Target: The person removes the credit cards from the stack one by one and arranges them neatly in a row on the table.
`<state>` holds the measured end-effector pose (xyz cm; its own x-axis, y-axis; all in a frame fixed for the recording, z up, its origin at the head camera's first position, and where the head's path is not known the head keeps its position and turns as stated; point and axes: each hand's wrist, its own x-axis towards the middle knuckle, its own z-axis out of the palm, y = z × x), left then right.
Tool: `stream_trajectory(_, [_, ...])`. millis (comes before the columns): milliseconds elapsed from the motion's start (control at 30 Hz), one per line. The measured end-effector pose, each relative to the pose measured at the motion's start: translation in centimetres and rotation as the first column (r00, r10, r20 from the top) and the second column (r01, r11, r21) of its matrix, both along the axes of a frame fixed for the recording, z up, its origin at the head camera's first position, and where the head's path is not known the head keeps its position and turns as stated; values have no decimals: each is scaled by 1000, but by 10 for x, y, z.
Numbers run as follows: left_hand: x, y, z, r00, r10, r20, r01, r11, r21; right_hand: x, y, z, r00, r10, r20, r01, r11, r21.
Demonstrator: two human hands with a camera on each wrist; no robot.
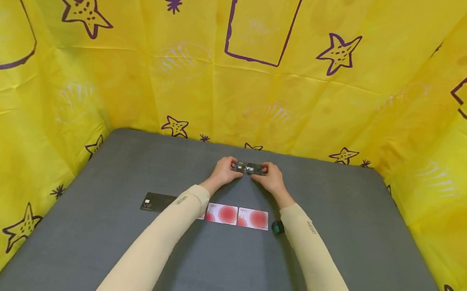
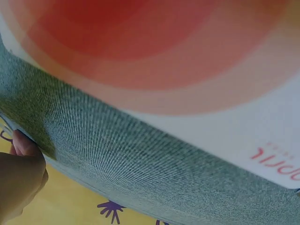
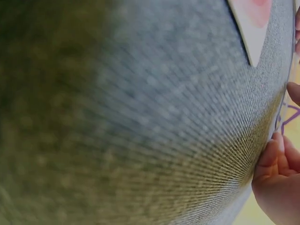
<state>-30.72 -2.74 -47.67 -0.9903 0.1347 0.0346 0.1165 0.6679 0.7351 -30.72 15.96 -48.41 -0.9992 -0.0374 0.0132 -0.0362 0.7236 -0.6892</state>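
Observation:
Toward the back of the table, a small black card with "Vip" lettering [image 1: 250, 168] lies between my two hands. My left hand [image 1: 224, 171] pinches its left end between thumb and fingers. At the other end, the thumb and fingers of my right hand [image 1: 272, 178] grip the card the same way. In the left wrist view the left hand [image 2: 21, 178] appears at the lower left, beyond a large close-up of a white card with red circles [image 2: 140, 61]. The right wrist view catches the right hand [image 3: 281, 173] at its right edge.
Nearer me, a row on the grey table [image 1: 333, 253] has a black VIP card [image 1: 157, 202] and pink-and-white cards with red circles [image 1: 253, 219], one partly under my left sleeve. A small dark object with green [image 1: 278, 227] sits beside my right sleeve. Yellow patterned cloth [image 1: 238, 103] encloses the table.

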Motion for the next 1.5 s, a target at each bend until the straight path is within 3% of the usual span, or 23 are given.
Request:
stream_trajectory(400, [-6,-2,1,998,32,49,-30,999,-39,-6,2,0,999,37,38,-38,999,28])
stream_trajectory(867, [-8,-3,-2,996,-11,93,18,997,-81,-6,5,-5,996,44,83,-45,999,17])
stream_trajectory(1500, [-7,-1,1,996,22,85,-19,999,-34,-6,2,-4,999,9,37,-8,1000,-20])
